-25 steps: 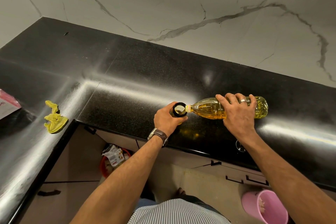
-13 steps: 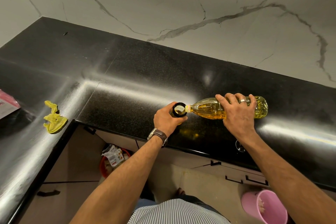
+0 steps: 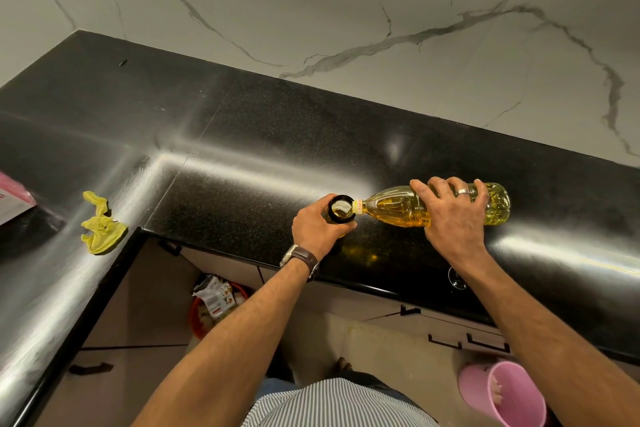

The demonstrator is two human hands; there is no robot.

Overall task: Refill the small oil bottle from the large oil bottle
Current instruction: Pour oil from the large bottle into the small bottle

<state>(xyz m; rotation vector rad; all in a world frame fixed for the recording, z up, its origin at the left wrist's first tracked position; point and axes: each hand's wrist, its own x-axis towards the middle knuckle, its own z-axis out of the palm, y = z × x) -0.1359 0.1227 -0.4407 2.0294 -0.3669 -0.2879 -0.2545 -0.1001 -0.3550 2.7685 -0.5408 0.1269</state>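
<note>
Head view: pouring step in hand, judged midway. Large oil bottle (image 3: 398,208) tipped near level above black counter (image 3: 242,135), neck at rim of small oil bottle (image 3: 341,208), which stands near front edge. Right hand (image 3: 453,215) wrapped over the large bottle's body, fingers curled round it. Left hand (image 3: 318,229) gripping the small bottle just below its mouth, forearm reaching in from below. Next, probably: watch fill level, ease tilt back before overflow. Yellow cloth (image 3: 100,229) well apart, left.

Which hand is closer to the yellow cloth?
Left. The left hand holds the small bottle, nearer the cloth. The right hand grips the large bottle, farther away.
</note>
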